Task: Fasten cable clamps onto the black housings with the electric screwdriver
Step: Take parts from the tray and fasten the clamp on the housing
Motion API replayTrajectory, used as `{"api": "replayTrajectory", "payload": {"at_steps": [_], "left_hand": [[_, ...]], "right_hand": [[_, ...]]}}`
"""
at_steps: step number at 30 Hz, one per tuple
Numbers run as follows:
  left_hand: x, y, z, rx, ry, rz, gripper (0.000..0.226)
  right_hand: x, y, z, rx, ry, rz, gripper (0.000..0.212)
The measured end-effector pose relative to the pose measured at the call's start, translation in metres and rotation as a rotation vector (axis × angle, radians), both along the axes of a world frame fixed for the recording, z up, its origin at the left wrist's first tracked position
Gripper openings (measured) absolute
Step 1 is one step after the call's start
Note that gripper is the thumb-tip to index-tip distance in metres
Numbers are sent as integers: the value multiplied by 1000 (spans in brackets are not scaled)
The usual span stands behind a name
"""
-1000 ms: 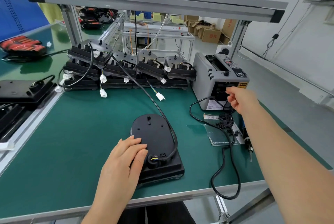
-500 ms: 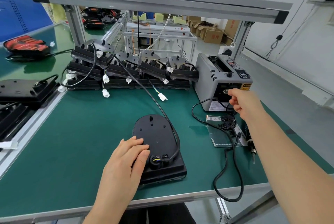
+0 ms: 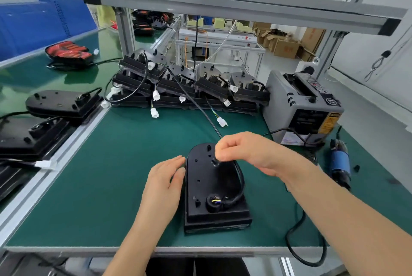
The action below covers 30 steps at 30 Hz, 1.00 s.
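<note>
A black housing (image 3: 211, 188) lies on the green mat near the table's front edge, and its black cable (image 3: 240, 177) curves along its right side. My left hand (image 3: 166, 177) rests against the housing's left edge with the fingers nearly straight. My right hand (image 3: 245, 153) hovers over the housing's upper part, its fingertips pinching a small black cable clamp (image 3: 215, 161) down against the surface. The electric screwdriver (image 3: 340, 164), blue and black, lies on the mat at the right, apart from both hands.
Stacked black housings (image 3: 189, 88) with white connectors line the back of the mat. A grey tape dispenser (image 3: 305, 106) stands at the back right. A black power cord (image 3: 301, 238) loops over the front right edge. More housings (image 3: 60, 104) lie on the left bench.
My right hand left the tape dispenser and came left and down over the housing, now pinching a small clamp. My left hand slid from the housing's lower left up along its left edge.
</note>
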<state>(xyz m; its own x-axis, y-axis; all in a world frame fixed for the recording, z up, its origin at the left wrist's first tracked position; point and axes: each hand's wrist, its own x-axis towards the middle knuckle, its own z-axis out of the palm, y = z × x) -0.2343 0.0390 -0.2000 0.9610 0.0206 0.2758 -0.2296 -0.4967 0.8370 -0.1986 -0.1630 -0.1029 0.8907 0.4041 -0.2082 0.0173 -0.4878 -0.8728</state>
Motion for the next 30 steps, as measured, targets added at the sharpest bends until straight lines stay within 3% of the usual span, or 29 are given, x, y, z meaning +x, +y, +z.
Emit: {"api": "replayTrajectory", "payload": {"at_steps": [3, 10, 16, 20, 30], "left_hand": [[3, 1, -2, 5, 69, -116, 34], [5, 2, -4, 32, 131, -96, 37], [6, 3, -6, 32, 144, -110, 38], [5, 4, -7, 24, 144, -91, 38], [6, 3, -7, 32, 160, -78, 39]], "right_hand": [[3, 20, -11, -120, -24, 82, 17], [6, 28, -24, -222, -98, 181, 20], [5, 31, -31, -252, -206, 152, 27], [5, 32, -35, -304, -264, 121, 20], [3, 33, -36, -365, -275, 102, 27]]}}
